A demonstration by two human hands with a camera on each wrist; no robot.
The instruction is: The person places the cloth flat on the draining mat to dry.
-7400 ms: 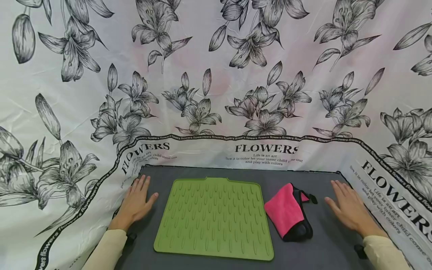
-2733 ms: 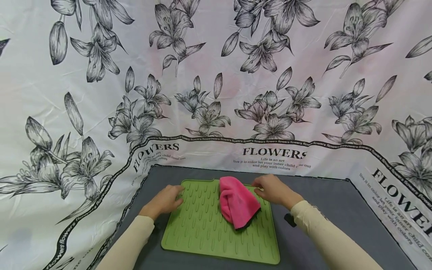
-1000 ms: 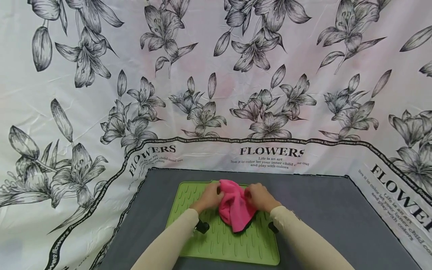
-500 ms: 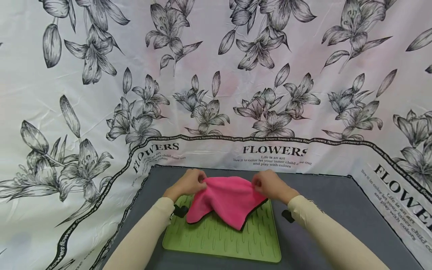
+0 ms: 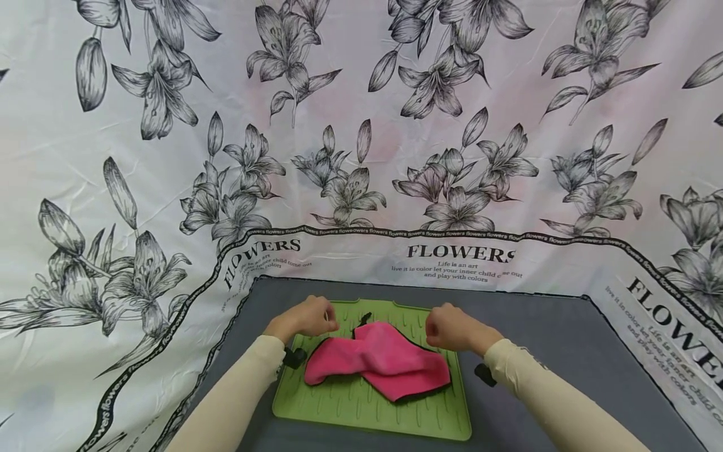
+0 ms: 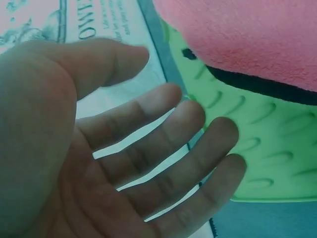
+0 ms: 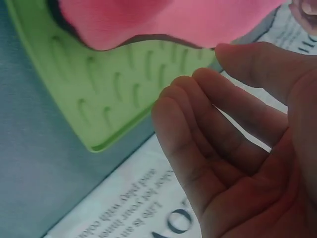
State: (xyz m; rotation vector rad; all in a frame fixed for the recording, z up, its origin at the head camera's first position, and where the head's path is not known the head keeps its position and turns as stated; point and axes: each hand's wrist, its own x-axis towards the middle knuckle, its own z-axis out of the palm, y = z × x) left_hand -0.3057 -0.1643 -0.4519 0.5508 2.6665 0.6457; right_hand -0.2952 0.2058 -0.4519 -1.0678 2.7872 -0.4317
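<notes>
A pink cloth (image 5: pixel 390 359) with black edging lies loosely spread and creased across the green ribbed mat (image 5: pixel 322 408). A small black tab (image 5: pixel 366 318) sticks out at its far side. My left hand (image 5: pixel 307 316) hovers over the mat's far left part, beside the cloth; in the left wrist view its fingers (image 6: pixel 185 116) are spread and hold nothing. Over the mat's right edge is my right hand (image 5: pixel 454 328), near the cloth's far right edge. The right wrist view shows its fingers (image 7: pixel 176 129) loosely bent, thumb apart, nothing between them.
The mat lies on a dark grey tabletop (image 5: pixel 531 351). Behind and around it hangs a white sheet (image 5: pixel 361 257) printed with black flowers and lettering. A small black device (image 5: pixel 484 375) sits at the right wrist, and another (image 5: pixel 294 358) at the left.
The cloth first lay folded right of the mat, then bunched on it. Both hands took hold of it, drew it apart sideways, and have now let go; it has dropped flatter onto the mat.
</notes>
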